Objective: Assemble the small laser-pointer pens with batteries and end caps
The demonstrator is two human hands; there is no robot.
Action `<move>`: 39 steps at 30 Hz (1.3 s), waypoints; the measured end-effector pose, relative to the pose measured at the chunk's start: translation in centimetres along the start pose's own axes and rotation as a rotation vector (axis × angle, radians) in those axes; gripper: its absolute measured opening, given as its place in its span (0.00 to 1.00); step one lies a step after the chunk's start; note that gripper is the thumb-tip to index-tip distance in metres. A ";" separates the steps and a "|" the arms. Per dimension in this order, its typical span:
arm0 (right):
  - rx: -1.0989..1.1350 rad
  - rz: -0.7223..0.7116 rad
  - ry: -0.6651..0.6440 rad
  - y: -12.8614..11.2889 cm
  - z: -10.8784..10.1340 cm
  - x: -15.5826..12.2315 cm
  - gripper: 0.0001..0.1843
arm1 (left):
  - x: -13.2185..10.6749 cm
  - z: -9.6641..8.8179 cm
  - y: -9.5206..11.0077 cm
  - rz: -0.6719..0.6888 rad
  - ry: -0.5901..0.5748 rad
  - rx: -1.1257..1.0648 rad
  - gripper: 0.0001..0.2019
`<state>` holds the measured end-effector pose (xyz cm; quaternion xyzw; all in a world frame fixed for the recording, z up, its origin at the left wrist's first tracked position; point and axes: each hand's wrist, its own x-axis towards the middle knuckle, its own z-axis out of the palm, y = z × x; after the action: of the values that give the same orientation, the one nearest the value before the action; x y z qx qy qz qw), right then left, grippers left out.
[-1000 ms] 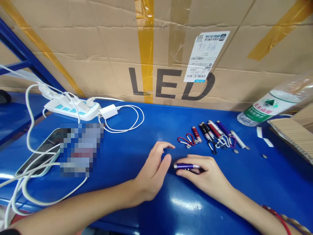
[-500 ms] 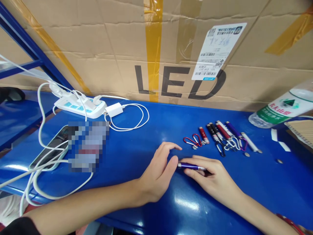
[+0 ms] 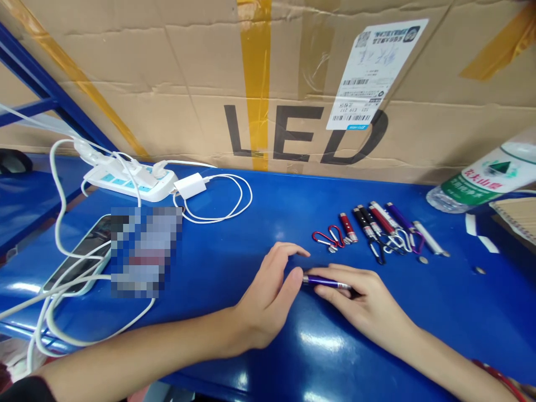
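My right hand (image 3: 363,304) rests on the blue table (image 3: 439,312) with its fingers closed on a small purple pen light (image 3: 326,283), which lies flat and points left. My left hand (image 3: 270,296) lies just left of it, fingers apart and slightly curled, the thumb tip touching the pen light's silver end. Behind my hands lies a row of several more pen lights (image 3: 379,223) in red, black, purple and silver, with carabiner clips (image 3: 325,239) attached.
A big cardboard box marked LED (image 3: 268,84) walls off the back. At the left are a white power strip (image 3: 129,181), a charger with looped cables (image 3: 218,198) and a phone (image 3: 77,257). A water bottle (image 3: 481,181) lies at the right, near small button cells (image 3: 424,259).
My left thumb has closed the small gap to the pen light's tip. The camera view shifted slightly; my right hand kept its hold.
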<state>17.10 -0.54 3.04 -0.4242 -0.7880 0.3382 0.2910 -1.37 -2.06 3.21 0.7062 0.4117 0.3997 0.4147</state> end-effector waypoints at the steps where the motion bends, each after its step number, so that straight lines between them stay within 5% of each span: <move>1: 0.005 -0.001 0.004 0.0 0.0 0.1 0.10 | 0.0 0.0 0.0 -0.001 -0.002 0.000 0.12; 15: 0.109 0.049 -0.003 -0.7 -0.1 0.1 0.07 | 0.3 0.0 0.1 0.002 0.006 0.013 0.12; 39: -0.028 -0.028 0.053 -0.2 0.3 0.6 0.10 | -0.3 0.2 0.5 0.046 -0.006 0.080 0.10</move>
<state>16.45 -0.18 3.15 -0.4260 -0.7905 0.3117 0.3105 -1.16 -2.54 3.56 0.7325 0.4099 0.3904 0.3782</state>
